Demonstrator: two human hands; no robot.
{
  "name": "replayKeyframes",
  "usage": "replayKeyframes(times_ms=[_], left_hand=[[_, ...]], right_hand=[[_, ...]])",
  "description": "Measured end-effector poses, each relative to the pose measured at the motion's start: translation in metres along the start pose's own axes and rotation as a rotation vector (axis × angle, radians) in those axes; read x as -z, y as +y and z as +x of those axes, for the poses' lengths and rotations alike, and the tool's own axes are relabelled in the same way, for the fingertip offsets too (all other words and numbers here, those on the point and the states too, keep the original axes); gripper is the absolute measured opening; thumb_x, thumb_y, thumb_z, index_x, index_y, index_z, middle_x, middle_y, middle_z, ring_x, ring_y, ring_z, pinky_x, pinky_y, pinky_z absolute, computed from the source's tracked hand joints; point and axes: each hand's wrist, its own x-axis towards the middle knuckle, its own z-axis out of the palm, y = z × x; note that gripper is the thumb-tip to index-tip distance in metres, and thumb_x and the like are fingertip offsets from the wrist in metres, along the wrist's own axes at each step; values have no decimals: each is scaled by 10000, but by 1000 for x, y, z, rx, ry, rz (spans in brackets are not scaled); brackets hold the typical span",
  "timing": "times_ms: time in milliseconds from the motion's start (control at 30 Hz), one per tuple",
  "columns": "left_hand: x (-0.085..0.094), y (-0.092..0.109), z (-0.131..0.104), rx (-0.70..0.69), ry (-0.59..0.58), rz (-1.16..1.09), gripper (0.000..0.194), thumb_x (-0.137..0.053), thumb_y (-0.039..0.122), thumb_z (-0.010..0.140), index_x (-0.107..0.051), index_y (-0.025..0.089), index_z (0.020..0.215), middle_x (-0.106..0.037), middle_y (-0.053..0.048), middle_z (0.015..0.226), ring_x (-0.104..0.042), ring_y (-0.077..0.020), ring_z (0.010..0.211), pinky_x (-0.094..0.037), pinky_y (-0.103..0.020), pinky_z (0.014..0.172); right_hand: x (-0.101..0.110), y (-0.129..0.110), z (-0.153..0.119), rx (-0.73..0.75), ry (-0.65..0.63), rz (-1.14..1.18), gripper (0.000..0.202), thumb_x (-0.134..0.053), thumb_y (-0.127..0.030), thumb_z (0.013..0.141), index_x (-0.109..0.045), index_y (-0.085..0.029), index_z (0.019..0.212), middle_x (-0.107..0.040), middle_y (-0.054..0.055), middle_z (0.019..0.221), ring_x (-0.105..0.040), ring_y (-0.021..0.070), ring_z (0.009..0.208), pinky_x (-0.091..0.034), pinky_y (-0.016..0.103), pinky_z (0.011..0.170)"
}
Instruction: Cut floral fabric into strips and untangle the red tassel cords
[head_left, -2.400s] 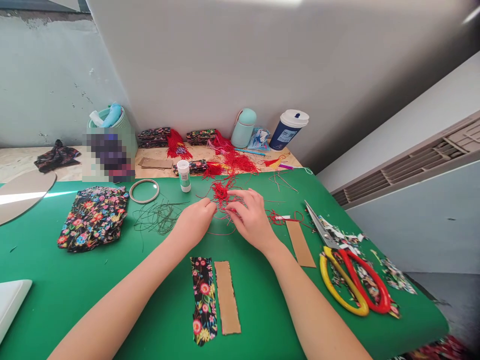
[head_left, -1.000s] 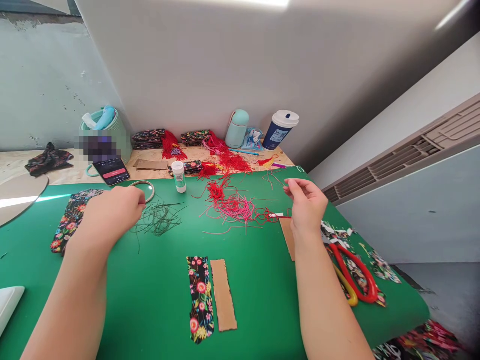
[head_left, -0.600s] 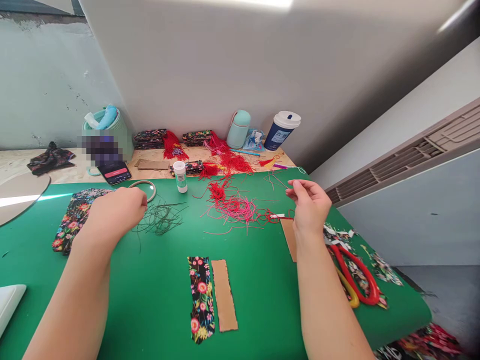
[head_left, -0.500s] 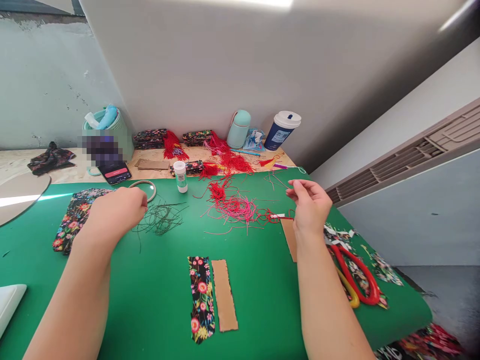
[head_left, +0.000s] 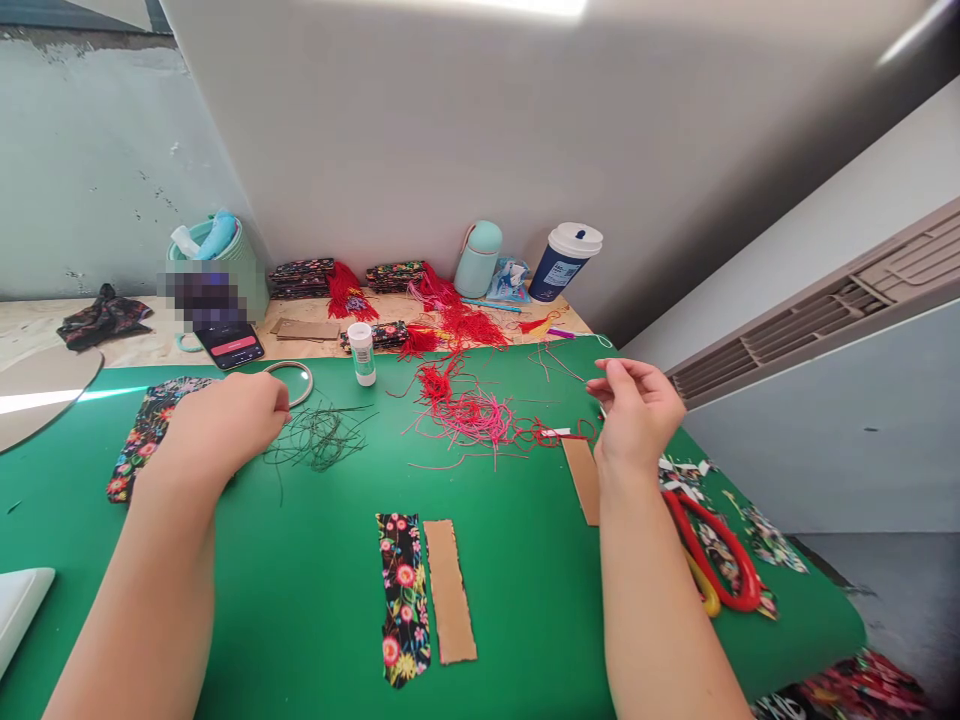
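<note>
My left hand is closed beside a loose tangle of dark green thread, above a stack of black floral fabric. What its fingers grip is too small or hidden to make out. Raised at the right, my right hand pinches thumb and fingertips together; anything between them is too fine to see. It hovers near a brown card strip and the end of a red cord. Between the hands lie pink cords and red cords. Nearer me, a floral fabric strip rests beside a fabric-edged card strip.
A glue stick stands upright behind the threads, near a roll of tape. Red-handled scissors lie at right among scraps. Along the back are a phone, tasselled bundles, a flask and a paper cup.
My right hand has moved slightly right, uncovering more of the brown card strip. My left hand has shifted a little left. The things on the table lie as before.
</note>
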Motion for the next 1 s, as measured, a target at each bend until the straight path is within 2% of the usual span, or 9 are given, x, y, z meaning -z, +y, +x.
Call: replayKeyframes(times_ms=[200,333,533,633,767,1000], left_hand=[[-2,0,0,4,4,3,251,-410,181,780,-657,216,810,-702,-114,922,-645,-321,825,-491,-416,647],[-3,0,1,4,5,-1,271,-401,185,787,-665,213,846,-700,-121,960,-644,-332,856,-493,-427,657],[-3,1,1,9,-6,3,280,-402,179,781,-668,208,866,-700,-125,973,-642,-335,866,-495,-429,671],[-3,3,1,3,-13,6,285,-403,177,774,-673,210,857,-702,-123,960,-645,-332,847,-496,-421,659],[-4,3,1,0,3,17,284,-397,176,774,-669,212,850,-703,-122,964,-646,-329,842,-493,-413,644],[-4,2,0,-43,0,28,246,-403,208,768,-649,215,763,-708,-132,899,-650,-318,797,-483,-384,600]], right_hand=[[4,-7,4,-16,107,81,104,-628,-219,611,-590,-150,680,-629,-34,644,-501,43,422,-429,192,480],[4,-12,2,-14,128,111,42,-555,-194,692,-558,-157,672,-611,-38,634,-497,44,399,-420,189,455],[17,-22,10,104,328,166,242,-369,-176,840,-519,-157,651,-554,-22,643,-448,45,356,-337,191,387],[20,-26,13,-18,402,245,312,-301,-181,883,-505,-153,649,-519,-17,650,-417,42,363,-317,187,379],[19,-30,14,-163,432,298,345,-278,-243,912,-484,-162,647,-495,-15,677,-396,41,384,-323,189,384],[33,-32,22,48,484,215,401,-239,-303,915,-474,-198,607,-493,-7,671,-366,59,366,-291,246,396]])
